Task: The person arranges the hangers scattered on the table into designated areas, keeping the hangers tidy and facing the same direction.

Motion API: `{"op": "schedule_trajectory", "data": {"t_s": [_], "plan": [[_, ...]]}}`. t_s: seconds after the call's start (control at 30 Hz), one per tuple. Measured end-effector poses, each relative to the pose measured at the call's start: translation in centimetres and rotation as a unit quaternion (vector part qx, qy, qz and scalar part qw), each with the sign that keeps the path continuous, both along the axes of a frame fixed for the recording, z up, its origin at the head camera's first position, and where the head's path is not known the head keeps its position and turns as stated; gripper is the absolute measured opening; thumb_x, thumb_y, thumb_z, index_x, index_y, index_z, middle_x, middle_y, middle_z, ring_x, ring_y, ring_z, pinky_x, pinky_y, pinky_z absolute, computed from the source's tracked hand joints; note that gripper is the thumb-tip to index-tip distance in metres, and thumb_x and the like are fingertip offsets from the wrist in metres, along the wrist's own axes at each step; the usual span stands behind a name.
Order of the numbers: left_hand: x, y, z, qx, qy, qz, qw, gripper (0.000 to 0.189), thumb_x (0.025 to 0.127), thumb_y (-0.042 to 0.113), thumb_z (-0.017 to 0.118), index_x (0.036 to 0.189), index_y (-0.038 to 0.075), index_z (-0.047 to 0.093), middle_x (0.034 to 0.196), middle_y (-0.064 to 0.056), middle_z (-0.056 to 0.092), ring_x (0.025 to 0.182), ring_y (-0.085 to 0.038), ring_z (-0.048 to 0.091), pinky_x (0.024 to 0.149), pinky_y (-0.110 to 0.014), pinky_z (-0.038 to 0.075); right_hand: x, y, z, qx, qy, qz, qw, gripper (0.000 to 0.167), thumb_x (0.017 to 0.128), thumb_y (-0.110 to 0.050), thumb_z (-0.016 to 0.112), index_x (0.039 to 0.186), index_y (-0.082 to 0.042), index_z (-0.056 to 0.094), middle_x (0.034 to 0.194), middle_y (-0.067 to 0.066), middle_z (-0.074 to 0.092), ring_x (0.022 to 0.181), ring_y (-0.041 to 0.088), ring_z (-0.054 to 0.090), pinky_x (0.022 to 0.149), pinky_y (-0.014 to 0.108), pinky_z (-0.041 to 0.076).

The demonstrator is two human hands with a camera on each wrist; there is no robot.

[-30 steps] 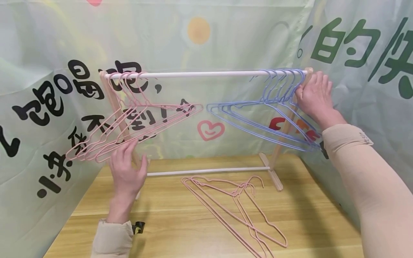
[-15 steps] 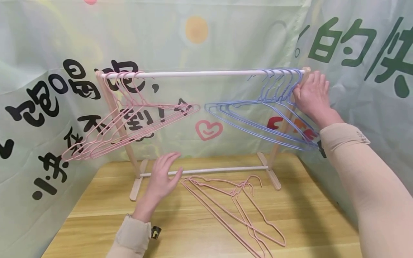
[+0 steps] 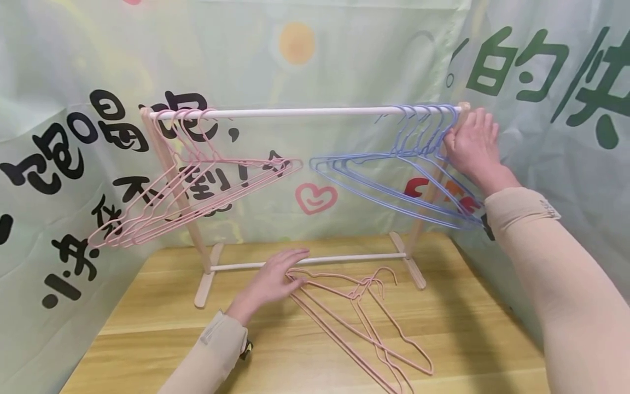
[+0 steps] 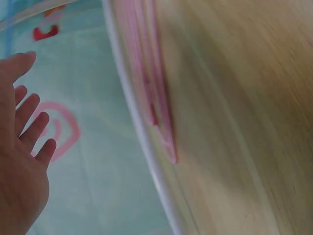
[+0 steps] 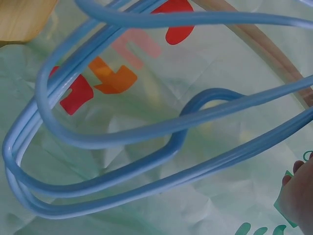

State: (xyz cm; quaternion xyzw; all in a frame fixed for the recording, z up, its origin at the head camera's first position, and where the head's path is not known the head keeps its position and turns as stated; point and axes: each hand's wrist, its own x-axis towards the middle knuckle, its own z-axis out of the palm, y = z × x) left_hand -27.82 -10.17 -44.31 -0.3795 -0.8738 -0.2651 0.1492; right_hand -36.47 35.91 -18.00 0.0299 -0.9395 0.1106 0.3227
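Observation:
My left hand (image 3: 275,276), fingers extended and thumb apart, reaches over the left end of a few pink wire hangers (image 3: 339,339) lying overlapped on the table. In the left wrist view the left hand (image 4: 24,137) has nothing between its fingers, and the pink hangers (image 4: 151,63) lie to its side. My right hand (image 3: 473,139) grips the top of the right wooden post of a clothes rack (image 3: 305,112), thumb on the post's near side. Several blue hangers (image 3: 384,156) hang beside it; their ends (image 5: 112,137) fill the right wrist view.
Several pink hangers (image 3: 197,160) hang at the rack's left end. A lower white bar (image 3: 354,257) joins the rack's wooden feet (image 3: 206,282) on the wooden table (image 3: 147,328). Printed cloth (image 3: 261,54) encloses the back and sides.
My left hand has left the hanging pink hangers and moved right and down to the pink hangers on the table. The right hand stays at the post.

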Motion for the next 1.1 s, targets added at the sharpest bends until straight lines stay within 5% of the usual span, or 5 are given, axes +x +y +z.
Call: {"op": "schedule_trajectory", "data": {"t_s": [0.47, 0.83, 1.1], "plan": [[-2.3, 1.8, -1.8, -0.149, -0.093, -0.018, 0.9842, 0.088, 0.086, 0.05, 0.082, 0.157, 0.014, 0.045, 0.16, -0.007, 0.046, 0.147, -0.029, 0.044, 0.121, -0.049, 0.032, -0.1, -0.3, 0.4, -0.001, 0.006, 0.002, 1.0, 0.034, 0.101, -0.022, 0.034, 0.111, 0.011, 0.035, 0.103, 0.024, 0.027, 0.101, 0.044, 0.027, 0.09, 0.057, 0.023], [-3.3, 3.3, -3.3, -0.177, -0.11, -0.045, 0.977, 0.095, 0.075, 0.05, 0.09, 0.151, 0.009, 0.052, 0.155, -0.012, 0.052, 0.144, -0.031, 0.046, 0.121, -0.047, 0.033, -0.2, -0.2, -0.1, 0.0, 0.005, -0.001, 1.0, 0.035, 0.1, -0.022, 0.035, 0.113, 0.011, 0.034, 0.103, 0.024, 0.028, 0.101, 0.044, 0.027, 0.09, 0.057, 0.024], [-3.3, 3.8, -3.7, -0.183, -0.129, -0.029, 0.9742, 0.095, 0.076, 0.053, 0.089, 0.152, 0.01, 0.052, 0.157, -0.014, 0.05, 0.146, -0.033, 0.044, 0.121, -0.049, 0.032, -0.2, -0.1, -0.3, -0.003, 0.009, -0.002, 1.0, 0.035, 0.1, -0.023, 0.035, 0.109, 0.011, 0.035, 0.104, 0.025, 0.028, 0.101, 0.044, 0.027, 0.09, 0.058, 0.024]]}}
